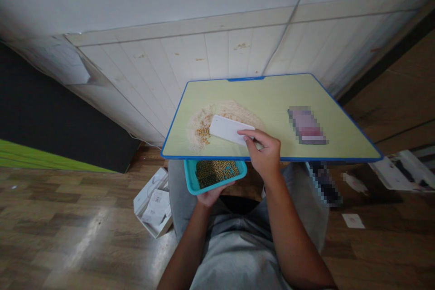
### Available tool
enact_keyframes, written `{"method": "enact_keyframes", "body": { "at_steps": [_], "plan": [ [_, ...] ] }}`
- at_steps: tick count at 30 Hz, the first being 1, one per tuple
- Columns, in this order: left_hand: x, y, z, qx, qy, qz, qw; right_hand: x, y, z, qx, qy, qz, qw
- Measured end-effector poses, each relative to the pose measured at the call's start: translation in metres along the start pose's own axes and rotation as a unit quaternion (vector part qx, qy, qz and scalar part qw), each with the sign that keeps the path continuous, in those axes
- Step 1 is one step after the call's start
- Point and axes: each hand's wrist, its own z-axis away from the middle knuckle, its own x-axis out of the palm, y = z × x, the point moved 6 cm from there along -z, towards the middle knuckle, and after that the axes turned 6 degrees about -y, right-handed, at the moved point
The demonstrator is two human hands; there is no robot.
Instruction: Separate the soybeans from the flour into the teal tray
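My right hand (267,152) pinches one end of a flat white rectangular card (229,129), held low over the yellow-green tabletop (272,95). Beside the card's left end lies a small heap of yellowish beans (204,132), with a spread of pale grains (234,108) around and behind it. Below the table's front edge, my left hand (212,195) supports a turquoise plastic tray (193,187) from underneath. Inside that tray are dark green beans (206,173) on the left and yellowish beans (226,170) on the right. Most of my left fingers are hidden under the tray.
A pixelated flat object (307,126) lies on the table's right side. The blue table rim (306,159) runs close to my lap. An open white box (154,206) with papers stands on the floor at left. Another pixelated object (324,183) is at my right thigh. A white wall rises behind.
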Motion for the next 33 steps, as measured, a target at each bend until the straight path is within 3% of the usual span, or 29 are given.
{"method": "enact_keyframes", "body": {
  "at_steps": [7,24,33],
  "plan": [
    [0.001,-0.001,-0.001,0.000,0.027,0.001,1.000,0.001,0.001,0.002,0.004,-0.003,0.000,1.000],
    [0.005,-0.001,0.000,-0.010,-0.030,-0.038,0.999,-0.001,-0.005,0.006,0.006,-0.006,0.012,1.000],
    [0.009,-0.001,0.002,-0.007,-0.026,-0.037,0.999,0.002,-0.005,0.005,-0.001,-0.012,0.002,1.000]
  ]
}}
